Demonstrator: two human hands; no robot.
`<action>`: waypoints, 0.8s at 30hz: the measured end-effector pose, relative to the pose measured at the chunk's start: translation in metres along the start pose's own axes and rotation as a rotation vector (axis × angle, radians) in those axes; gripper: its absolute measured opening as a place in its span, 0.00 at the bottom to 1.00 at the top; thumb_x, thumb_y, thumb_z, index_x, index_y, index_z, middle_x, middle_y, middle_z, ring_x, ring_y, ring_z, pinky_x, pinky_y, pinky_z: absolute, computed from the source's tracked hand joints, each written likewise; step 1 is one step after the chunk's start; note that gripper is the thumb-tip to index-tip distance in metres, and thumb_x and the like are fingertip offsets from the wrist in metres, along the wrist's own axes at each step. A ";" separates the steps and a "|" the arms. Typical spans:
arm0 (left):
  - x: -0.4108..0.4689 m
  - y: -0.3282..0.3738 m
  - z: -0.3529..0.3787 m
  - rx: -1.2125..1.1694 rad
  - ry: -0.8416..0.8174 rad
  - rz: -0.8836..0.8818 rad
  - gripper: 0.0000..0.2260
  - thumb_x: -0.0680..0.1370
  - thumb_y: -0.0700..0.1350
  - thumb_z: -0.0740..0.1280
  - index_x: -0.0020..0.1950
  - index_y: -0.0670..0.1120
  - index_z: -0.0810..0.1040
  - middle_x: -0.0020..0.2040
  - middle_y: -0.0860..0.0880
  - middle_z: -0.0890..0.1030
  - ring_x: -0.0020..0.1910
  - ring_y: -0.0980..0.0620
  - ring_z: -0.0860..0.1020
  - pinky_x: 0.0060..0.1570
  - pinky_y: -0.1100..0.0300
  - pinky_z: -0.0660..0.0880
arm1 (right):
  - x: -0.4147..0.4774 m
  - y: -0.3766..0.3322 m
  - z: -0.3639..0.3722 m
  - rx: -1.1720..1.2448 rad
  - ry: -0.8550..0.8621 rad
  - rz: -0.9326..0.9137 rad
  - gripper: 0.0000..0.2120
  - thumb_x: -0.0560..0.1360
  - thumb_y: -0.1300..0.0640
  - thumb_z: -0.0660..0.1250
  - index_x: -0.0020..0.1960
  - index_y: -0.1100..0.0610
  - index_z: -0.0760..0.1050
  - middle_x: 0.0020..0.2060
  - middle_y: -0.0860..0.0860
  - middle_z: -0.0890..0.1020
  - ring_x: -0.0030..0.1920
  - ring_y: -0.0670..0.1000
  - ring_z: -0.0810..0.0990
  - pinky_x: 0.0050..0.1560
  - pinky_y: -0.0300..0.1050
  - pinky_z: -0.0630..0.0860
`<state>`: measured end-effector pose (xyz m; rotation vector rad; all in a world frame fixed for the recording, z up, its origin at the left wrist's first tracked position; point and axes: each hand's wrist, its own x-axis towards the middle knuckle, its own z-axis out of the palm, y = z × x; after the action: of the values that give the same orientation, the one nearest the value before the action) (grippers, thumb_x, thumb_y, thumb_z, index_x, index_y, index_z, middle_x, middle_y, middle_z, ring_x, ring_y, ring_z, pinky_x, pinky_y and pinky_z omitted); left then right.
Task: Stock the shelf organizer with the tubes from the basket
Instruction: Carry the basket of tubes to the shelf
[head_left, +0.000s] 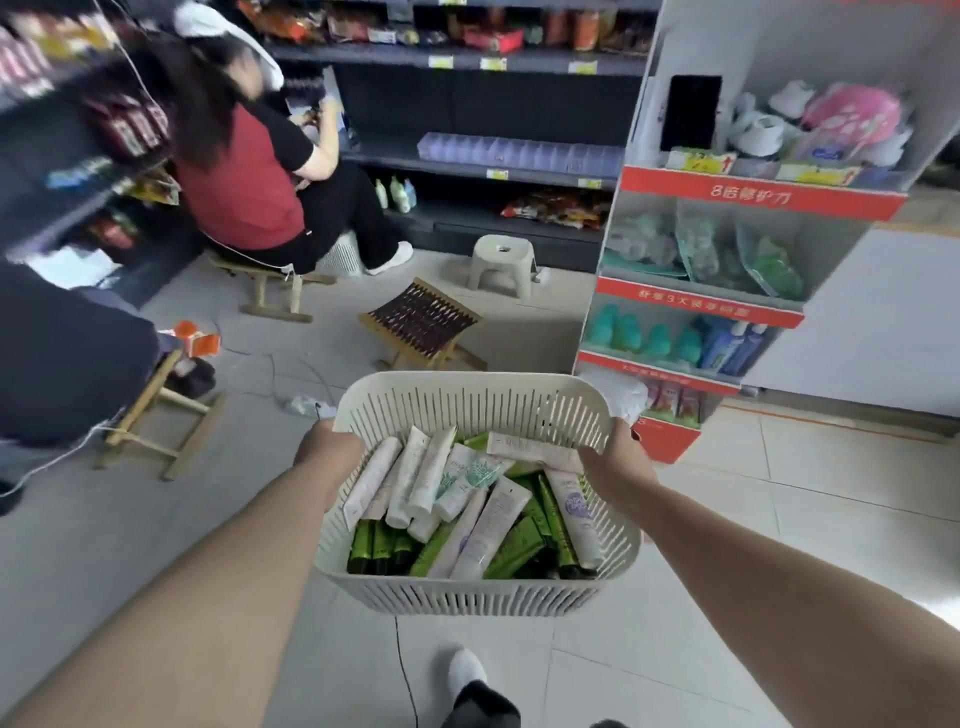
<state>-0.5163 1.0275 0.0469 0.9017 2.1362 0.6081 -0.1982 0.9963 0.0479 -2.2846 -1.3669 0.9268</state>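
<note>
You stand in a shop aisle on a pale tiled floor (727, 519), with dark shelving (467, 171) running across the far side from ten to one o'clock. On a middle shelf there, at about twelve o'clock, sits the clear shelf organizer (519, 149), a long row of see-through compartments whose contents you cannot make out. At two o'clock rises a white and red display stand (748, 197) holding bagged and bottled goods. At ten o'clock a person in a red top (244, 182) sits on a low stool, facing the shelves. Between you and the shelving, near twelve o'clock, stand a folding wooden stool (423, 322) and, beyond it, a small grey plastic stool (503, 262). Directly ahead of you, held off the floor, is the cream slotted basket (467, 592). Your left hand (324, 447) is clamped on its rim at nine o'clock and your right hand (615, 454) is clamped on its rim at three o'clock. Inside lie the tubes (467, 499), white ones heaped over green ones, pointing every way and touching one another.
</note>
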 end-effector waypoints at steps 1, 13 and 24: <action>0.017 0.004 -0.009 0.002 0.005 0.002 0.17 0.75 0.41 0.62 0.63 0.46 0.74 0.51 0.44 0.78 0.49 0.41 0.77 0.45 0.56 0.75 | 0.011 -0.016 0.009 0.007 0.000 -0.005 0.16 0.76 0.55 0.58 0.63 0.57 0.64 0.49 0.57 0.78 0.44 0.58 0.78 0.42 0.51 0.76; 0.209 0.108 -0.049 -0.079 0.056 0.002 0.16 0.73 0.41 0.64 0.60 0.45 0.76 0.52 0.42 0.81 0.48 0.40 0.80 0.52 0.44 0.79 | 0.174 -0.171 0.047 0.017 -0.009 -0.057 0.20 0.75 0.55 0.61 0.65 0.58 0.63 0.54 0.59 0.78 0.48 0.59 0.78 0.45 0.52 0.77; 0.370 0.249 -0.027 -0.115 0.010 -0.004 0.12 0.74 0.43 0.64 0.57 0.49 0.77 0.50 0.45 0.82 0.48 0.43 0.80 0.45 0.55 0.76 | 0.352 -0.289 0.035 0.023 -0.015 -0.005 0.21 0.78 0.51 0.60 0.67 0.58 0.60 0.54 0.58 0.75 0.45 0.57 0.75 0.41 0.47 0.70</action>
<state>-0.6162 1.4623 0.0630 0.8322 2.0889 0.7272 -0.2960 1.4424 0.0571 -2.2613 -1.3603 0.9551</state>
